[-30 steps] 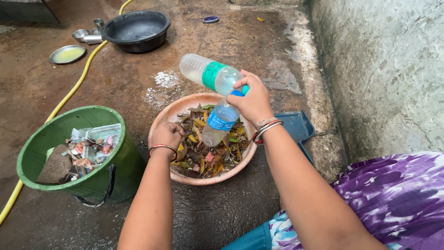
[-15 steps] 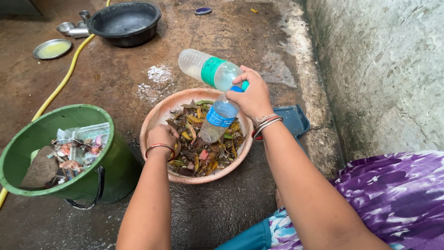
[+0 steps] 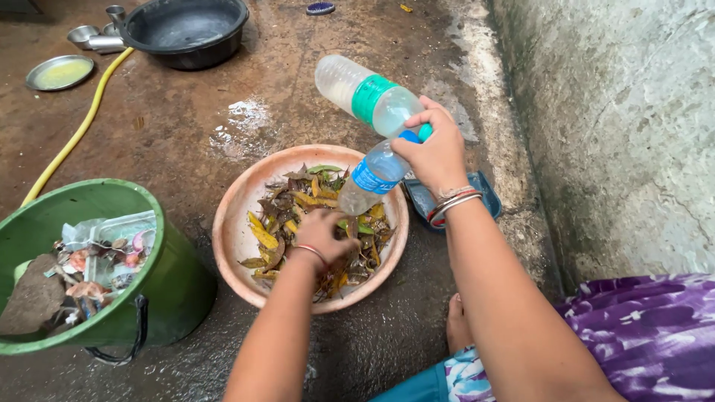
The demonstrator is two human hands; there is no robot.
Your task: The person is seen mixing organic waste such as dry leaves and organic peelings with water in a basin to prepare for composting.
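Kneeling low over wet ground, we are working with a purple skirt [image 3: 648, 335] bunched at our right and a bare foot [image 3: 456, 324] just showing beneath our arms. Our left hand [image 3: 324, 237] is reaching into the pink bowl [image 3: 231, 223], fingers curled down onto the leaves [image 3: 313, 216], brown and yellow and a few green; whether it is pinching any we cannot tell. To the left, a green bucket [image 3: 167, 275] is sitting close by the bowl, holding wrappers and scraps. Our right hand [image 3: 436, 152] is closing around the necks of two clear bottles: the small bottle [image 3: 369, 179], blue-labelled, is tilting mouth-up with its base over the leaves, while the big bottle [image 3: 361, 93], green-banded, is slanting up and away over the floor. Just behind that wrist, a blue tray [image 3: 484, 195] is lying against the foot of the grey wall [image 3: 625, 126]. Farther off, a yellow hose [image 3: 78, 138] is curving across the floor, a steel plate [image 3: 59, 72] and cups [image 3: 93, 36] are lying near a black basin [image 3: 186, 30], and a blue brush [image 3: 320, 8] is resting at the far edge.
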